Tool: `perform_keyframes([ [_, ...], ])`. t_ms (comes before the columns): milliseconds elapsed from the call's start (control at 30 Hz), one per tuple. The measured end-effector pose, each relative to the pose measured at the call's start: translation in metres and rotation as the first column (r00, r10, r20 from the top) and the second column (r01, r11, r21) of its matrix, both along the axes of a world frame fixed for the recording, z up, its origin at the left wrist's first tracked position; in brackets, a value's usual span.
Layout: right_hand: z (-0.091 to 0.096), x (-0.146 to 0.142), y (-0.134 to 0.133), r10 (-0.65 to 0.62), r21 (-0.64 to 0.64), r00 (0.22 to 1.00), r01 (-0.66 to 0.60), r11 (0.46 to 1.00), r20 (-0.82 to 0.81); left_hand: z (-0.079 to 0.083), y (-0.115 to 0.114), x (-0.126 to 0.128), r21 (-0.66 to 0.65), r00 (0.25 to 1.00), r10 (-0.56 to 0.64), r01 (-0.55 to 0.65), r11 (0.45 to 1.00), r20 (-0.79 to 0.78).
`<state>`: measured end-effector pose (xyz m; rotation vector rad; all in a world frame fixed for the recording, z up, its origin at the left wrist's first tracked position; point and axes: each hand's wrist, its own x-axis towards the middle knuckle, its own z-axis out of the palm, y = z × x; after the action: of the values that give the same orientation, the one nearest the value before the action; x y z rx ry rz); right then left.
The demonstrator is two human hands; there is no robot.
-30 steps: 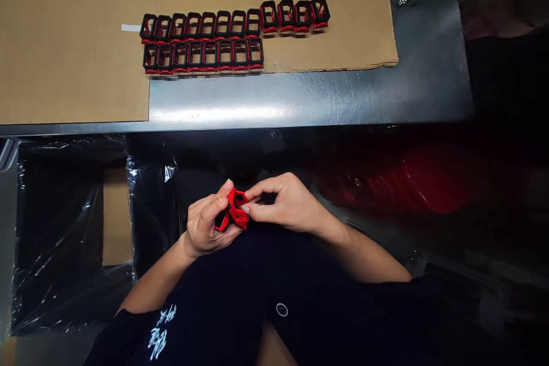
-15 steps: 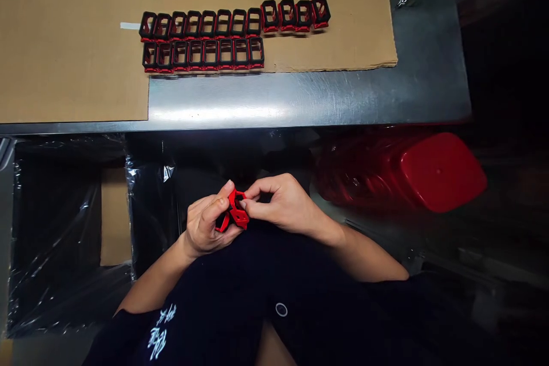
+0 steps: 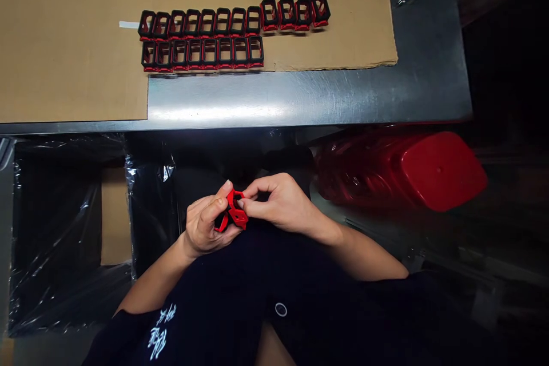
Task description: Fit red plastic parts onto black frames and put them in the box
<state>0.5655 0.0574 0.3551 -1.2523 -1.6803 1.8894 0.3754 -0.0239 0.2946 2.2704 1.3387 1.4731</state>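
Note:
A small red plastic frame with dark parts inside (image 3: 238, 216) is held close to my body, below the table edge. My left hand (image 3: 206, 218) wraps round it from the left, the thumb on its near face. From the right, my right hand (image 3: 281, 205) pinches the frame's rim between thumb and forefinger; whether a smaller piece lies in that pinch is hidden. On the cardboard beyond stand several similar black-and-red frames (image 3: 210, 52), set side by side in two rows, the farther row longer to the right.
A cardboard sheet (image 3: 68, 80) covers much of the metal table (image 3: 300, 97). Below the table at right is a glossy red plastic object (image 3: 441, 171). A box lined with black plastic film (image 3: 51, 229) stands at lower left.
Both hands and the red frame stay almost in place, with only a very slight shift. The rows on the table are the same.

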Motion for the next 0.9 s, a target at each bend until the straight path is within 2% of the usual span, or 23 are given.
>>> perform_keyframes([
  [167, 0.003, 0.01, 0.005, 0.09, -0.048, 0.994, -0.094, 0.994, -0.067, -0.002, -0.005, 0.002, -0.064, 0.996, 0.025, -0.02, 0.998, 0.085],
  [267, 0.004, 0.013, 0.007, 0.102, -0.061, 0.984, -0.112, 0.992, -0.145, -0.007, -0.01, 0.002, -0.122, 0.983, 0.021, 0.002, 0.992, 0.184],
  [333, 0.004, 0.01, 0.006, 0.069, -0.062, 0.987, -0.078, 0.995, -0.143, -0.011, -0.012, 0.003, -0.169, 0.971, 0.023, 0.018, 0.986, 0.237],
  [400, 0.003, 0.006, 0.004, 0.015, -0.017, 0.997, -0.016, 1.0, -0.074, -0.014, -0.014, 0.003, -0.218, 0.962, 0.03, 0.031, 0.975, 0.271],
  [500, 0.001, 0.001, 0.004, 0.001, 0.023, 1.0, 0.0, 1.0, -0.031, -0.015, -0.015, 0.006, -0.304, 0.922, 0.059, 0.066, 0.95, 0.384],
  [600, -0.006, 0.001, 0.006, -0.044, -0.089, 0.99, 0.032, 0.996, -0.133, -0.013, -0.014, 0.009, -0.36, 0.856, 0.073, 0.136, 0.923, 0.512],
  [700, -0.011, 0.002, 0.007, -0.109, -0.173, 0.979, 0.079, 0.982, -0.173, -0.01, -0.012, 0.01, -0.376, 0.818, 0.047, 0.212, 0.902, 0.574],
  [900, -0.014, 0.001, 0.005, -0.09, -0.159, 0.99, 0.073, 0.985, -0.105, -0.01, -0.012, 0.008, -0.405, 0.827, 0.061, 0.209, 0.89, 0.559],
])
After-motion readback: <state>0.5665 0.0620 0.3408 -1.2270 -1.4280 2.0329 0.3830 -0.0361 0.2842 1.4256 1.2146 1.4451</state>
